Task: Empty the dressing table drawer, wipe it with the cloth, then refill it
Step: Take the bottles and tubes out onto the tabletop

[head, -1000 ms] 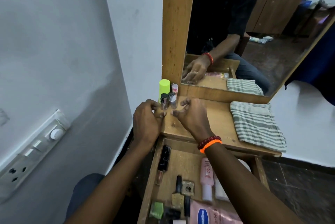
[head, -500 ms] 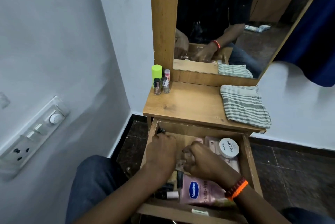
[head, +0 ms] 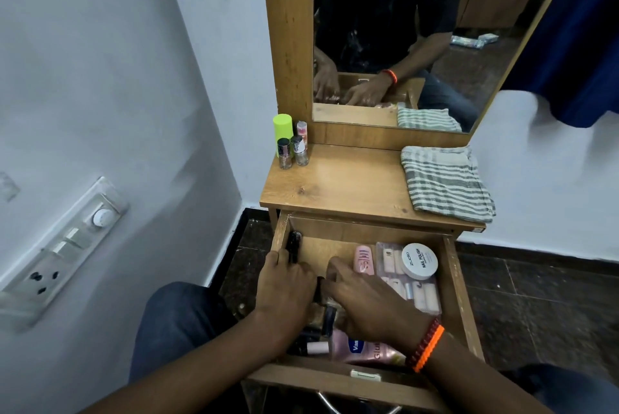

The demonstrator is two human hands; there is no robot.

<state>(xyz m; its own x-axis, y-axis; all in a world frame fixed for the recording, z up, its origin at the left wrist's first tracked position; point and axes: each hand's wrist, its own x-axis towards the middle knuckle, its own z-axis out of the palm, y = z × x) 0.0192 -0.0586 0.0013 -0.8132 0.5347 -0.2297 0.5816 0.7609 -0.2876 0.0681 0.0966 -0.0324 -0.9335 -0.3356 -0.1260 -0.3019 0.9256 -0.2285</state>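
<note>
Drawer (head: 450, 283) of the dressing table stands pulled out toward the person, below the tabletop (head: 348, 184), and is full of cosmetics. Both hands are down inside it, close together over the middle. Left hand (head: 284, 289) lies palm down near the drawer's left side, fingers bent over small dark items; whether it grips any of them cannot be told. Right hand (head: 365, 299), with a red and orange bracelet (head: 425, 345) at its wrist, reaches in from the right, fingertips lowered among the same items next to the left hand; its grasp cannot be told either. A black tube (head: 294, 244) lies along the left wall just beyond the left hand. A pink bottle (head: 364, 258) lies just past the right hand's fingers, beside a clear pack of small pale bottles (head: 422, 294) on which a white round nail polish jar (head: 419, 260) rests. A pink Vaseline tube (head: 361, 350) lies near the front wall, under the right wrist, beside dark little bottles.

On the tabletop, a striped cloth (head: 445, 184) lies folded at the right edge, well apart from a group in the back left corner: a lime green capped container (head: 282, 127), a small pink-patterned bottle (head: 302, 128) and two nail polish bottles (head: 291, 152) in front. The mirror (head: 418, 28) above reflects the hands and the cloth. A switch panel (head: 63, 246) is on the wall to the left.
</note>
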